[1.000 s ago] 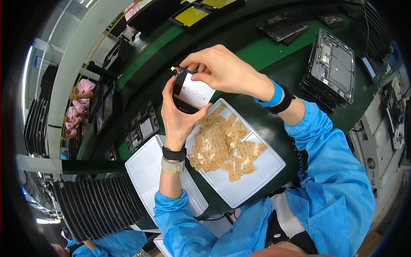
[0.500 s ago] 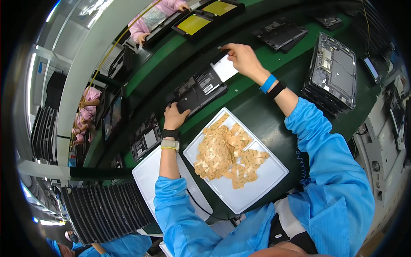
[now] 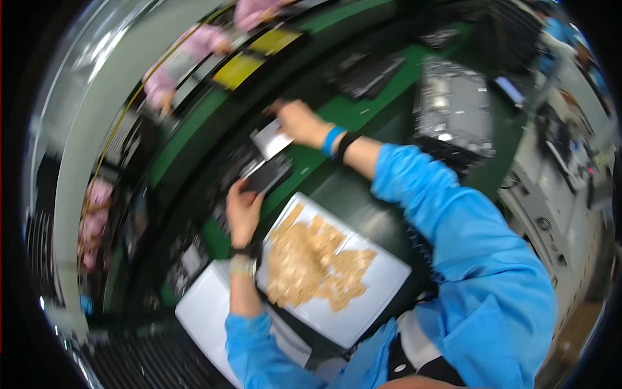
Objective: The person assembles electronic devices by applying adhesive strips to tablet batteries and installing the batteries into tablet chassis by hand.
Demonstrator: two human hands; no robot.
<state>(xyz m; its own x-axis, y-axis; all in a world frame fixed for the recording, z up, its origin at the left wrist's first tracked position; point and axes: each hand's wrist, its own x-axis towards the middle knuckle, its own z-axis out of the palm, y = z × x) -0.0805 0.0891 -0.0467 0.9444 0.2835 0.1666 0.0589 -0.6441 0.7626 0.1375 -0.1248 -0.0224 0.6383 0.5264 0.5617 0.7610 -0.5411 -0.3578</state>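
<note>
The picture is blurred by motion. My left hand grips the near edge of a flat black device lying on the green bench. My right hand reaches further out and pinches a small white sheet just above the far end of that device. A white tray heaped with several tan paper-like pieces sits close to me, below both hands.
A second white tray lies left of the first. An open grey device chassis sits at the right on the green conveyor. Yellow panels and other people in pink sleeves are on the far side.
The black device went from being held up near me to lying out on the bench. My right hand stretched out with the white sheet, and the view swung, blurring the picture.
</note>
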